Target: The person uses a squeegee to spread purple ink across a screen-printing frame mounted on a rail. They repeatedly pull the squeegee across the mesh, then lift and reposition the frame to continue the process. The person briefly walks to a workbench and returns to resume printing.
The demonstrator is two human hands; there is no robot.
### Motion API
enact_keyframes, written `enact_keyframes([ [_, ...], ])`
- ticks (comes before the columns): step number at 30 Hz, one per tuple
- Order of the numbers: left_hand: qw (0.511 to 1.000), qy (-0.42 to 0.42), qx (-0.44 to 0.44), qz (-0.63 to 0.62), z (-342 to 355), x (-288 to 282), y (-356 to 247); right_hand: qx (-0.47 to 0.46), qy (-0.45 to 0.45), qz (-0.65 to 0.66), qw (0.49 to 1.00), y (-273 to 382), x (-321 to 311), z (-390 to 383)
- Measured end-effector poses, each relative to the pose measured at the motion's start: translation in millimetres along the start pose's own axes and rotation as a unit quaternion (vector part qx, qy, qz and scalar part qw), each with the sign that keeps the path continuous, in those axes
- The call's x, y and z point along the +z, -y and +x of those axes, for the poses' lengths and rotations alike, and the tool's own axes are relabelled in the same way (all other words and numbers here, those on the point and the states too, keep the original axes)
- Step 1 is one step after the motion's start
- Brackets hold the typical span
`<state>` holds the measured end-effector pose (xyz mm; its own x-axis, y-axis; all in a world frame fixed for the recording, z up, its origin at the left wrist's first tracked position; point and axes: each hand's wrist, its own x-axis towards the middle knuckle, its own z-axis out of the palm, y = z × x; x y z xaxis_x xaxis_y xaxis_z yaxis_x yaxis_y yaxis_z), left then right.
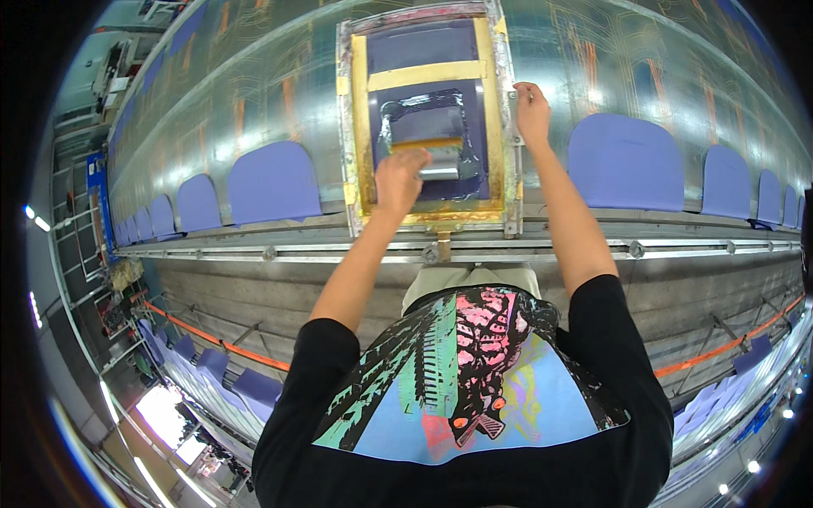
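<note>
A screen-printing frame (pixel 362 135) with yellow taped borders lies on the long metal table, dark ink smeared over its mesh. My left hand (pixel 400 176) grips a squeegee (pixel 442 162) with a silver metal body and an amber edge, resting over the inked area. My right hand (pixel 531 110) is at the frame's upper right side, fingers curled by the outer rail; whether they hold anything there is too small to make out.
Purple curved fabric pieces (pixel 625 161) lie in a row on the metal table (pixel 610 51) either side of the frame. A metal rail (pixel 339 252) runs along the near edge. Behind me, orange bars (pixel 216 340) and another row of purple pieces (pixel 258 385) show.
</note>
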<state>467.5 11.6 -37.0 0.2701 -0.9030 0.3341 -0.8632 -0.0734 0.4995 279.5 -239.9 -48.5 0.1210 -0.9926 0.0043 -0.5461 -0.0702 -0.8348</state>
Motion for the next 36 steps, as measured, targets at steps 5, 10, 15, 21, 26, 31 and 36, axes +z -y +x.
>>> enact_keyframes([
  [5, 0.999, 0.042, 0.001, -0.034, -40, 9, -12, -0.024, -0.039, -0.040, 0.998, 1, -13, 10],
  [10, 0.995, 0.071, -0.002, -0.066, -55, 0, -41, 0.040, -0.030, -0.065, 0.997, 31, -47, -2],
  [15, 0.993, 0.090, -0.039, -0.070, -69, -29, -9, -0.033, -0.037, 0.016, 0.999, 30, 4, -27],
  [21, 0.989, 0.114, -0.081, -0.039, -93, -73, 54, -0.003, -0.020, 0.047, 0.999, 41, 84, -74],
  [26, 0.994, 0.082, -0.063, -0.024, -115, -83, 81, 0.000, -0.010, 0.040, 0.999, 61, 105, -87],
  [31, 0.996, 0.093, -0.011, -0.012, -141, -93, 82, -0.001, -0.031, 0.005, 1.000, 53, 104, -80],
  [36, 0.992, 0.124, 0.021, 0.018, -136, -77, 95, 0.006, -0.035, -0.021, 0.999, 36, 101, -77],
])
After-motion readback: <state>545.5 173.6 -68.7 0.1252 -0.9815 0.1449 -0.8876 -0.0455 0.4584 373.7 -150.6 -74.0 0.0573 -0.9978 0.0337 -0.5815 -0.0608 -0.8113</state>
